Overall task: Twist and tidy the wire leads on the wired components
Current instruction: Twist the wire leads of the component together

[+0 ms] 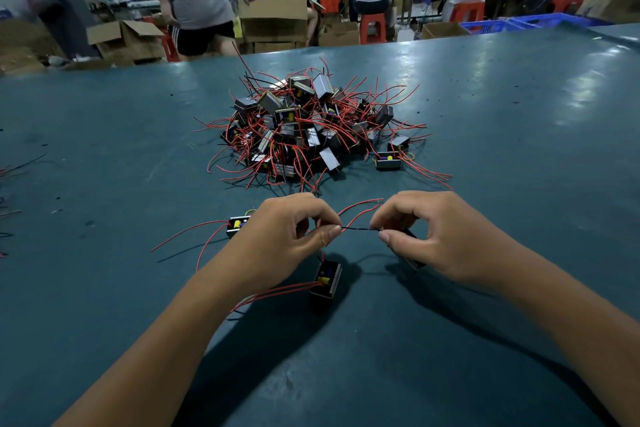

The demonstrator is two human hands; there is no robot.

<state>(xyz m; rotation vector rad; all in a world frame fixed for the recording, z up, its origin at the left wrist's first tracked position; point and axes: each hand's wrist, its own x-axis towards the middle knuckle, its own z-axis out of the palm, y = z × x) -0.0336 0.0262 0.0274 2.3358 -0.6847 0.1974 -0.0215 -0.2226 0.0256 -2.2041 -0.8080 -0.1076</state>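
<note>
Both of our hands are up over the green table [450, 305], close together. Our left hand [277, 236] pinches one end of a thin black wire [356, 228] between thumb and finger. Our right hand [440, 236] pinches the other end, so the wire runs tight between them. A dark little box [414, 262] peeks out under the right hand; we cannot tell if the hand holds it too. Two red wires [360, 210] curl up just behind the black one.

Below our hands, one little box [326, 279] lies on the table with red wires trailing off to the left. Another box [238, 225] sits just beside our left hand.

To do this part well, we think we should keep the wire tight, roll it the same way with both pinches, and not pull so hard that it snaps off its box.

Farther out, a big pile of boxes [311, 128] waits, all tangled in red wires. One box [388, 161] sits at its near right side.

We have lots of bare table on both sides for moving. Some loose wires [14, 166] lie at the far left. The table edge is far off, and past it are cardboard boxes [273, 19] and people on red stools [373, 27].
</note>
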